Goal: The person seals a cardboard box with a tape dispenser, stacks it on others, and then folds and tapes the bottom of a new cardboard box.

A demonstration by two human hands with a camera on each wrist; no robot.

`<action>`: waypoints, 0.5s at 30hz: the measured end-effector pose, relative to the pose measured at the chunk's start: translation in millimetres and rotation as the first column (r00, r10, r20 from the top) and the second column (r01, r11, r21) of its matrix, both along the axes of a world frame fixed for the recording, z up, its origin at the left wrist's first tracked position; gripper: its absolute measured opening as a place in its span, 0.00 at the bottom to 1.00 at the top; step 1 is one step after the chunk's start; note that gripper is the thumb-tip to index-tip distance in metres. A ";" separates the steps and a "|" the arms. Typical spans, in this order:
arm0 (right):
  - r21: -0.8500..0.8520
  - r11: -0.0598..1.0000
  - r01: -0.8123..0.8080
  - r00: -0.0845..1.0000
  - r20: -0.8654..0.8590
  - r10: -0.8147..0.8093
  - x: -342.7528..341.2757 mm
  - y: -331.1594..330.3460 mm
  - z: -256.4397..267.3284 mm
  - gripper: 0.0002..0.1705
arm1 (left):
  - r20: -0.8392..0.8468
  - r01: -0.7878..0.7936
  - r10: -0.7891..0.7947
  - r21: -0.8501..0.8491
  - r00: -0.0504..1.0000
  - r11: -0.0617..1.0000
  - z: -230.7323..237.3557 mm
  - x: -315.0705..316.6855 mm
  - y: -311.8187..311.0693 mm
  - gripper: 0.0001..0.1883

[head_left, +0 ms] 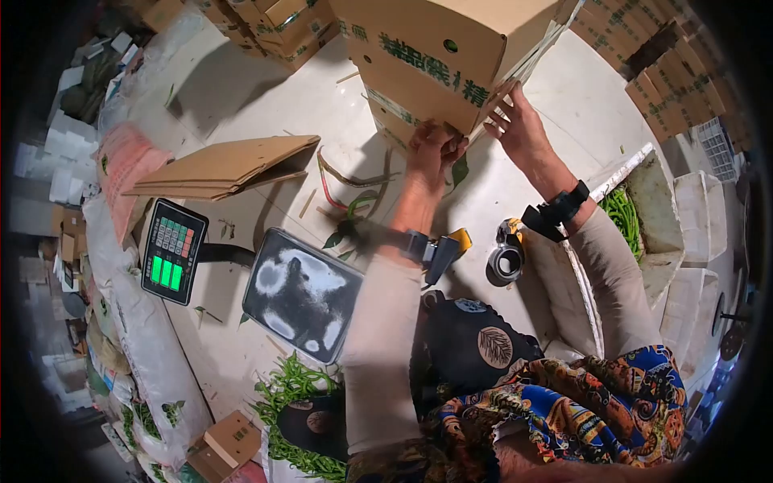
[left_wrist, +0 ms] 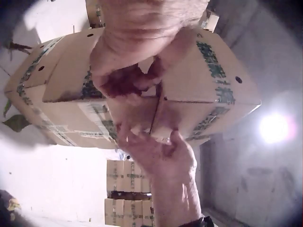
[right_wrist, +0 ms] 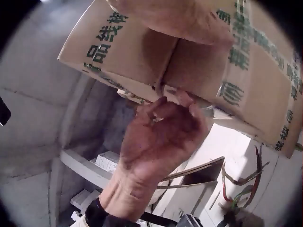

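Note:
A large cardboard carton (head_left: 431, 64) with green printing stands tilted in front of me. At its lower near edge is my left hand (head_left: 431, 157); its curled fingers and thumb pinch the board by the seam, as the right wrist view shows of the left hand (right_wrist: 158, 135). My right hand (head_left: 522, 133) touches the carton's right edge with fingers spread and slightly bent. Seen in the left wrist view, the palm of the right hand (left_wrist: 163, 156) faces the carton (left_wrist: 208, 71), thumb and fingers apart at its edge. The back of my right hand (right_wrist: 175, 19) hides its own fingertips.
Folded cardboard (head_left: 229, 165) stands left, beyond a scale's lit display (head_left: 171, 249) and platform (head_left: 302, 294). A tape dispenser (head_left: 506, 259) lies on the floor near my right forearm. A foam box (head_left: 664, 201) of green peppers (head_left: 620, 217) is right; more peppers (head_left: 294, 386) are near my knees.

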State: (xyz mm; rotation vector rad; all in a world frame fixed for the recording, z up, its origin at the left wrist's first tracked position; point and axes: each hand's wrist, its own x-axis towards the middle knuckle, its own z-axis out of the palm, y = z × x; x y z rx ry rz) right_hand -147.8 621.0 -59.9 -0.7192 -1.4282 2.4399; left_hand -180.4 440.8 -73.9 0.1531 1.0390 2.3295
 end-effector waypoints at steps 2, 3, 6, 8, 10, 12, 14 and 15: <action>-0.033 0.997 -0.073 0.997 -0.036 0.071 3.2 10.2 7.7 0.31 | -0.011 0.019 -0.020 -0.087 1.000 0.996 2.9 -3.3 -5.4 0.10; -0.035 0.997 -0.068 0.997 -0.039 0.066 3.1 9.5 10.4 0.31 | -0.016 0.038 -0.041 -0.181 0.999 0.983 4.7 -3.3 -8.4 0.14; 0.071 0.994 -0.083 0.990 -0.111 0.091 4.8 -2.1 7.0 0.31 | -0.106 -0.144 0.117 -0.307 0.987 0.941 13.9 11.8 -17.8 0.29; 0.097 0.994 -0.044 0.994 -0.098 0.054 1.7 -12.8 2.5 0.33 | -0.266 -0.224 0.153 -0.262 0.952 0.939 17.0 10.5 -11.7 0.37; 0.115 0.991 -0.070 0.988 -0.129 0.085 -0.1 -21.2 6.4 0.43 | -0.417 -0.284 0.179 -0.203 0.891 0.937 21.1 8.7 -0.7 0.46; 0.129 0.990 -0.065 0.986 -0.142 0.083 2.5 -23.1 8.1 0.47 | -0.598 -0.402 0.184 -0.253 0.780 0.880 30.1 6.2 5.0 0.56; 0.186 0.976 -0.114 0.989 -0.076 0.130 9.9 -20.0 6.5 0.51 | -0.635 -0.396 0.146 -0.272 0.759 0.877 37.3 -4.5 5.3 0.58; 0.182 0.978 -0.103 0.991 -0.068 0.117 12.3 -19.4 2.0 0.51 | -0.671 -0.400 0.117 -0.284 0.732 0.871 38.3 -6.0 6.4 0.61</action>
